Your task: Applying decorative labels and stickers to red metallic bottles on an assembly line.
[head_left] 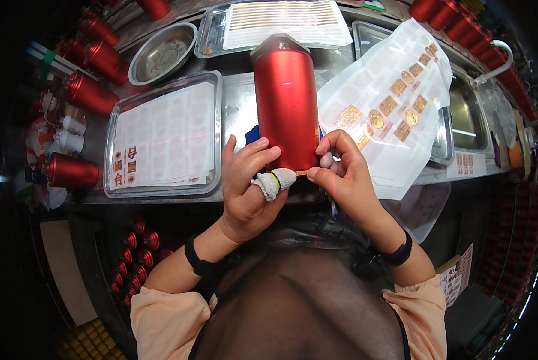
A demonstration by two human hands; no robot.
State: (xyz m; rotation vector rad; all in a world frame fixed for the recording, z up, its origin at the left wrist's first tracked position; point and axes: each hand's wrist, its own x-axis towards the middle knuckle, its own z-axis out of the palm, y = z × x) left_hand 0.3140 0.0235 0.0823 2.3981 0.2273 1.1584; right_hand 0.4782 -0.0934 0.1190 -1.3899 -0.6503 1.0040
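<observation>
A glossy red bottle point(285, 108) with a tapered, greyish far end lies in front of me at the bench edge, its near end toward me. My left hand point(243, 195) is closed against its near left side, fingertips on the red surface, and a white cloth cover point(275, 183) with a yellow band wraps the thumb. A narrow gold strip point(299, 173) runs along the bottle's near rim. At the right end of this strip my right hand point(348, 177) pinches with thumb and forefinger. Something blue shows partly behind the bottle.
A tray point(216, 138) of decal sheets lies left, beneath a metal bowl point(164, 54). Another tray point(212, 27) with striped paper is at the back. Right are a translucent sheet of gold decals point(365, 90) and a sink point(470, 114). More red bottles point(92, 93) stand around.
</observation>
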